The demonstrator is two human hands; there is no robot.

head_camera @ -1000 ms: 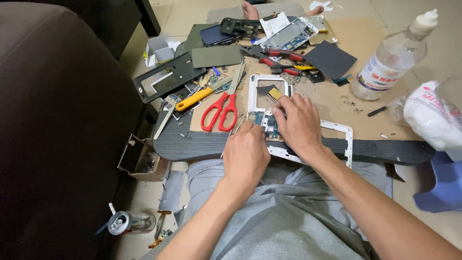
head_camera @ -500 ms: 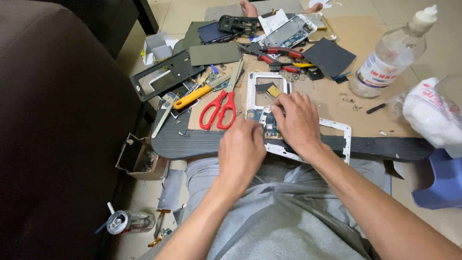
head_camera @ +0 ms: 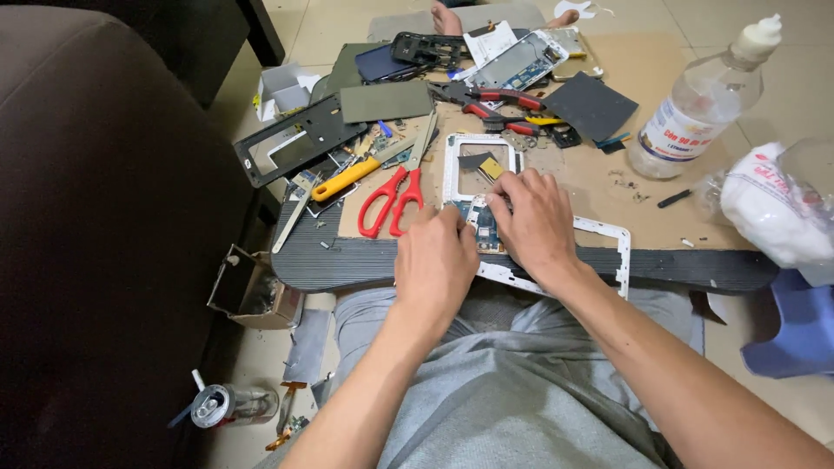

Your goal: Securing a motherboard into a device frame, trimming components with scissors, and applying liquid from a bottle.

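Your left hand [head_camera: 437, 260] and right hand [head_camera: 532, 223] have barely moved: fingers still pressed together on the circuit board [head_camera: 483, 224] at centre frame, work unfinished.

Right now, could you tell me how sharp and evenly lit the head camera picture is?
Head view: soft, even light, with faint shadows under both hands; the scissors and clear bottle are sharp; the dark sofa on the left is underexposed; edges bow slightly from the wide lens.

red-handled scissors [head_camera: 393, 201] lying left of the white frame [head_camera: 480, 155], yellow-handled knife [head_camera: 346, 179] further left, blue circuit board [head_camera: 484, 224] below it, tan cardboard [head_camera: 599, 187] showing underneath.
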